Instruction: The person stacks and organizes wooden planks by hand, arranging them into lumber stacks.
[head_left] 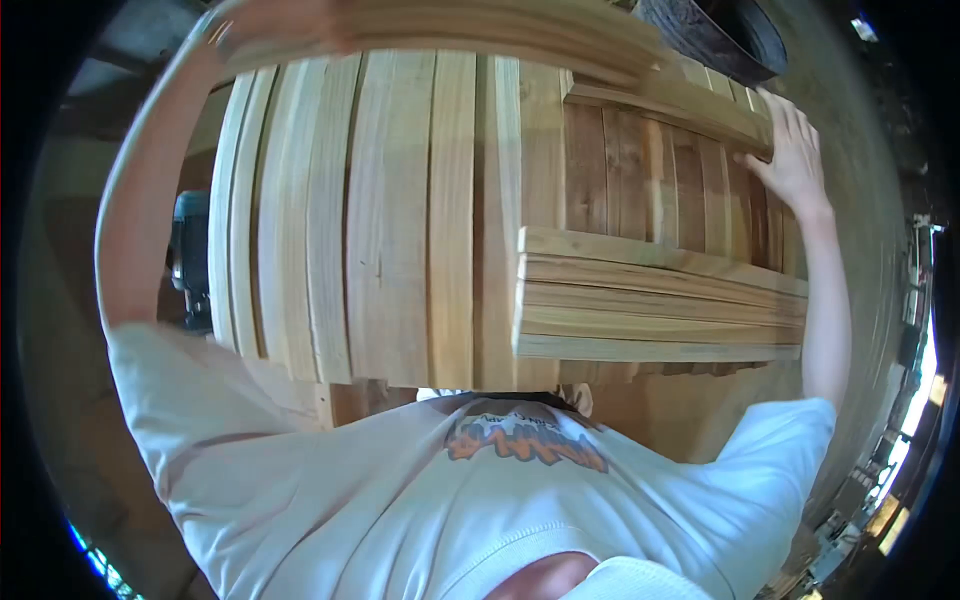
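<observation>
My left hand (285, 25), blurred, is closed around a long wooden board (480, 35) that runs across the top of the view. This board is raised above the planks and smeared by motion. On the right, my right hand (795, 150) touches the end of a wooden strip (700, 115), with its thumb spread apart and its fingers stretched out. Below it, several narrow strips lie side by side in a stack (660, 305). Under everything, a layer of wide planks (390, 220) runs away from my body.
A dark round bucket-like container (735, 40) stands beyond the far right corner. A dark machine part, perhaps a motor (190, 250), shows by the left edge of the planks. The floor (870, 300) extends along the right side, with clutter farther out.
</observation>
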